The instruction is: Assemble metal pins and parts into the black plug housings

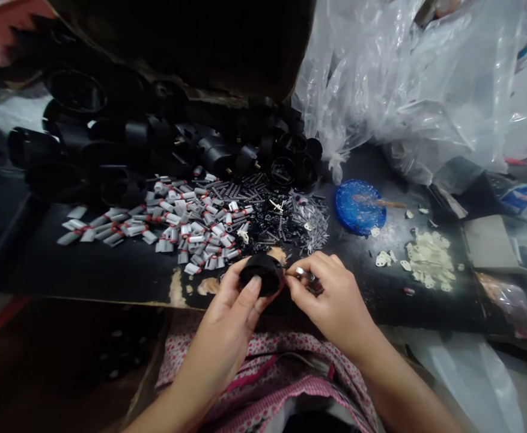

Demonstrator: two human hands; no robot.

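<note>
A round black plastic part [263,272] is held in my left hand [238,304], with the thumb over its rim and the fingers behind it. My right hand [324,291] is closed around a small metallic item [306,275] whose full shape is hidden by the fingers. Its fingertips meet the right side of the black part; what lies between them is too small to tell. Just beyond my hands are grey cylindrical pieces with red bands [195,237], dark springs [245,189] and small grey pieces [312,222].
Many black round parts [213,150] are heaped at the back left below a large dark container [191,42]. A blue round lid [360,206] with a stick on it lies right of centre. Cream flat pieces [431,258] and clear plastic bags [393,78] are at the right.
</note>
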